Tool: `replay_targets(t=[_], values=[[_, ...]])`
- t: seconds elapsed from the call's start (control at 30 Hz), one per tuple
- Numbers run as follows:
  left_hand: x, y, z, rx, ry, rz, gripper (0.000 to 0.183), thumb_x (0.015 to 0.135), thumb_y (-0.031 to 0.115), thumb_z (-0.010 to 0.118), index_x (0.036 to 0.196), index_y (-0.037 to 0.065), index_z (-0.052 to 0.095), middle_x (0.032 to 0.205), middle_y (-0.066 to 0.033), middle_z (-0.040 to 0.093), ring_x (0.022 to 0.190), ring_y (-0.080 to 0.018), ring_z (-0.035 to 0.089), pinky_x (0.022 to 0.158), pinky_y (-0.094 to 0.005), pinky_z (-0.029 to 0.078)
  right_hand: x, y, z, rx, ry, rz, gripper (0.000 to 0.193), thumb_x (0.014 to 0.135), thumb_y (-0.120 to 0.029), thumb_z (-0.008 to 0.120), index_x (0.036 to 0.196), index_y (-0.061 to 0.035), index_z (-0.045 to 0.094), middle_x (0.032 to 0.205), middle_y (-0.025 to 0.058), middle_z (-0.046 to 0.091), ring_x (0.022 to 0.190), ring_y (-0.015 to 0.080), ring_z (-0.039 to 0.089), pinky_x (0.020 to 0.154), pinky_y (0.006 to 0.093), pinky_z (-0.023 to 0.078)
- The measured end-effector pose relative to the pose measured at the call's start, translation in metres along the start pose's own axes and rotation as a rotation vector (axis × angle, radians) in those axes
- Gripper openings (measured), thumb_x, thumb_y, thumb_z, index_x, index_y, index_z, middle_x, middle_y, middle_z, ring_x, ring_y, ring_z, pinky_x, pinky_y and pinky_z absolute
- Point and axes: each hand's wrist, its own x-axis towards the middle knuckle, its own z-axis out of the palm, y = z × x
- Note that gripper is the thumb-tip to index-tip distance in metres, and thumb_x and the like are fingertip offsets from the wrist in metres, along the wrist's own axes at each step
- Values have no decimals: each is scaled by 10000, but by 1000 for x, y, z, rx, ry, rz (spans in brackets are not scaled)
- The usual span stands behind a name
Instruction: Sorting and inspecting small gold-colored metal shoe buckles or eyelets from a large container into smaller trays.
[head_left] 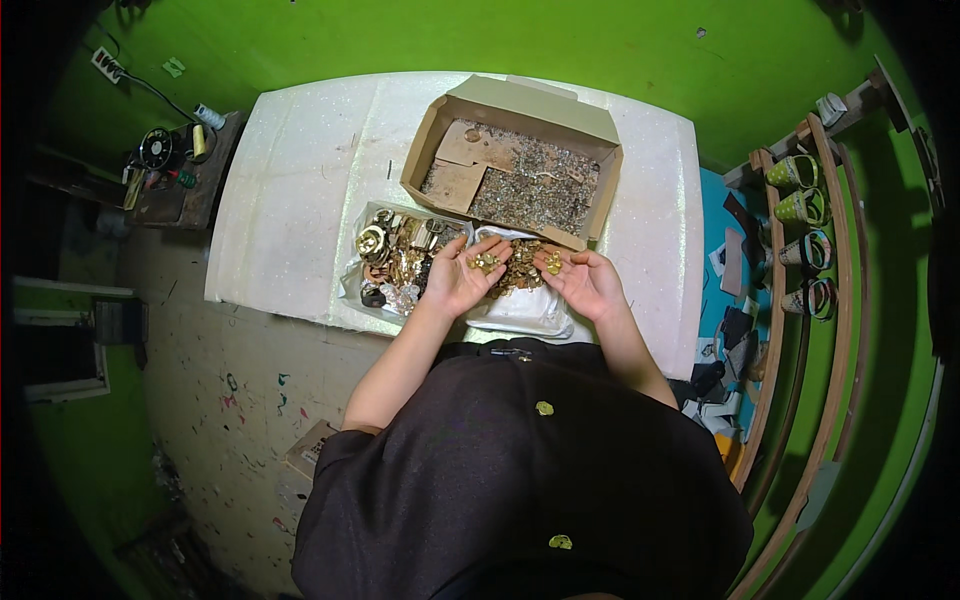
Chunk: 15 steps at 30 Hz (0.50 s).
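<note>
My left hand (460, 283) is turned palm up over the table, its fingers stretched out. Small shiny gold-coloured pieces (486, 262) lie on those fingers. Facing it, my right hand (592, 285) is also palm up, with gold-coloured pieces (554, 263) resting near its fingertips. Between and behind the hands, a heap of brown and gold bits (522, 268) sits on a white plastic bag (520, 317). By my left hand stands a clear container (349, 290) of mixed metal-looking fittings, gold, silver and black. The exact kind of the small pieces is too small to make out.
An open cardboard box (590, 115) with many tiny glittering bits stands on the white sparkly table (285, 200). At right, small green and striped sandals (805, 250) hang on a wooden rack (838, 290). A small side table (180, 205) holds a fan and spools at left.
</note>
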Motion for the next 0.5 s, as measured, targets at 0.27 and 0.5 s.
replay_targets(t=[0.27, 0.5], values=[[0, 0, 4, 23, 51, 17, 502, 901, 339, 341, 1170, -78, 413, 1189, -203, 457, 1076, -279, 478, 880, -373, 403, -1, -3, 2, 13, 98, -40, 340, 779, -49, 370, 1062, 137, 385, 1134, 291, 425, 1130, 396, 411, 964, 434, 362], [3, -4, 5, 8, 81, 23, 491, 898, 339, 353, 1164, -71, 401, 1157, -211, 461, 1064, -293, 478, 872, -380, 406, -1, -4, 0, 58, 119, -54, 340, 757, -21, 358, 1034, 172, 392, 1127, 314, 437, 1142, 402, 402, 968, 436, 365]])
